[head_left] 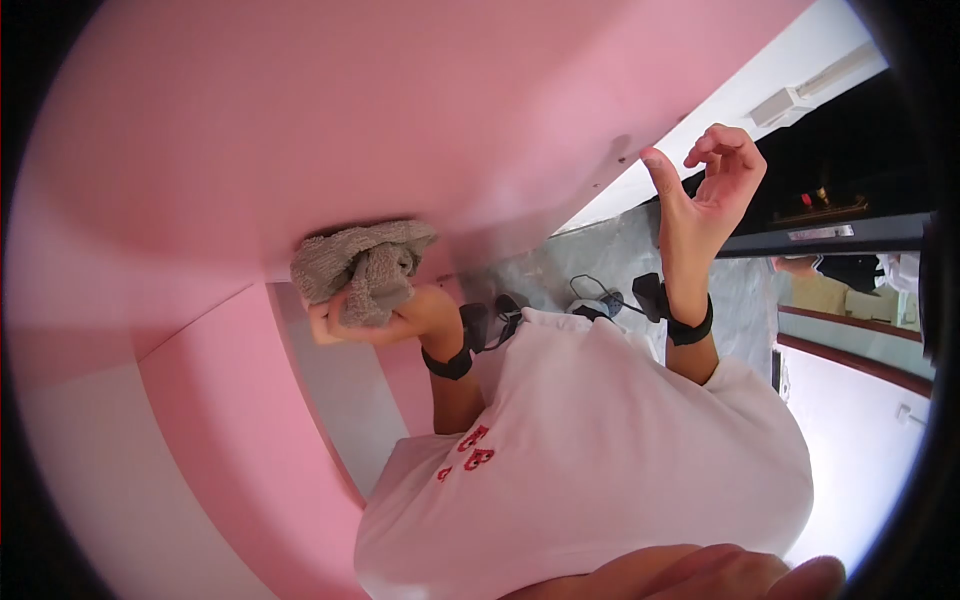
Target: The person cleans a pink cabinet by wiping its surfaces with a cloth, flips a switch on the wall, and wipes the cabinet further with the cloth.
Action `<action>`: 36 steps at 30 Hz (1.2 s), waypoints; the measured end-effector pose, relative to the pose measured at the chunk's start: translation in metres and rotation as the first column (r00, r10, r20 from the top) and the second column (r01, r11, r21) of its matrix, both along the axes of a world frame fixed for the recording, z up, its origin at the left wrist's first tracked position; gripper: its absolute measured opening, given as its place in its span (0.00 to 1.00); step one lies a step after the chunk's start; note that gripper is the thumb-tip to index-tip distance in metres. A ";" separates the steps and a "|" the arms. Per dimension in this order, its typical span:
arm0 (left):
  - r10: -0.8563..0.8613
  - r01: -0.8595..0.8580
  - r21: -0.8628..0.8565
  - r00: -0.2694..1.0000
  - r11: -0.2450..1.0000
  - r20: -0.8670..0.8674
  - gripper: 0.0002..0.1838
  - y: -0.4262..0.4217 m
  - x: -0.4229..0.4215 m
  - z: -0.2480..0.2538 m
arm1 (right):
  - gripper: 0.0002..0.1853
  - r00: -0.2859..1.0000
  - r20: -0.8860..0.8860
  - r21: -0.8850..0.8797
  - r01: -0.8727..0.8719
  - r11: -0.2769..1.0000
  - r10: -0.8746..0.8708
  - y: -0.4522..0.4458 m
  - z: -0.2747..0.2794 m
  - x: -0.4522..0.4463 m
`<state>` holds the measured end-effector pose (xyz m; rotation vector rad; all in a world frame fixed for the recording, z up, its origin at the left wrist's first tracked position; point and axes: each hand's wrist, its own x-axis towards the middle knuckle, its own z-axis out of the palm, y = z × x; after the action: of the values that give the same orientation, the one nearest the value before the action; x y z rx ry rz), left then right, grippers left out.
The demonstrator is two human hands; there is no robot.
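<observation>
My left hand is wrapped round a crumpled grey towel-like cloth, which rests against a large pink panel. Part of the fingers is hidden by the cloth's folds. On the other side, my right hand is raised with the thumb and bent fingers apart, holding nothing. It is near the panel's edge and a white strip of wall. Each wrist wears a black band with a small dark block on it.
Below lies a grey marbled floor with dark and pale strapped items on it. Pink and white panels stand at left. At right are a dark recess, a mirror-like framed pane and a white door-like surface.
</observation>
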<state>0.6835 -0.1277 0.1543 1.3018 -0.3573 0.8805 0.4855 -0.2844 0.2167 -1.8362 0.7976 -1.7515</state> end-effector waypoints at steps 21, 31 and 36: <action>0.165 -0.163 0.156 0.986 0.974 0.002 0.16 -0.004 -0.014 0.003 | 0.10 0.989 -0.041 0.183 -0.130 0.975 0.139 0.009 0.038 0.009; 0.137 -0.127 0.095 0.985 0.987 -0.108 0.15 -0.006 -0.016 0.006 | 0.05 0.987 0.110 0.282 -0.147 0.948 0.120 0.010 0.045 0.009; 0.230 -0.213 0.278 0.973 0.937 -0.032 0.16 0.001 -0.015 0.003 | 0.06 0.983 0.158 0.356 -0.145 0.923 0.094 -0.027 0.042 -0.012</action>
<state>0.6686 -0.1266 0.1573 1.6466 -0.2909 1.0007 0.4739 -0.3109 0.2585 -1.4680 0.8701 -1.5130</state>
